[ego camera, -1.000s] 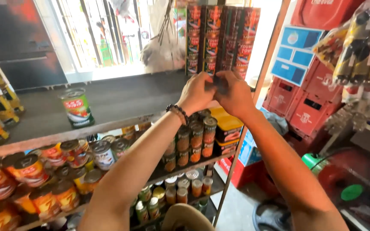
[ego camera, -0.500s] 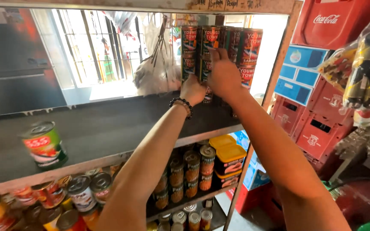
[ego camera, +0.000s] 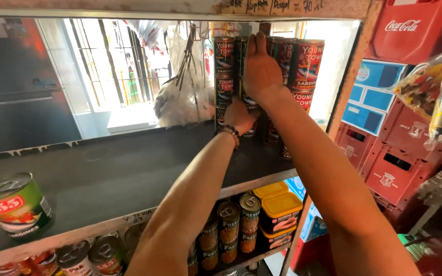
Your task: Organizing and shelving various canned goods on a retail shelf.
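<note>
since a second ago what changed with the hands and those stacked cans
Both hands rose from in front of the shelf to the stacked red tins: the right hand now presses flat on the upper tins, the left hand steadies the lower ones. The green-labelled can stayed alone on the shelf.

Right hand rose onto the stacked cans

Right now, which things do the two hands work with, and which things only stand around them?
In hand:
- stacked red cans, upper shelf
- right hand, flat against the top of the stack
- left hand, grip low on the stack

Standing about:
- green can, alone on the dark shelf
- yellow tubs
- red crates
- hanging plastic bags
</note>
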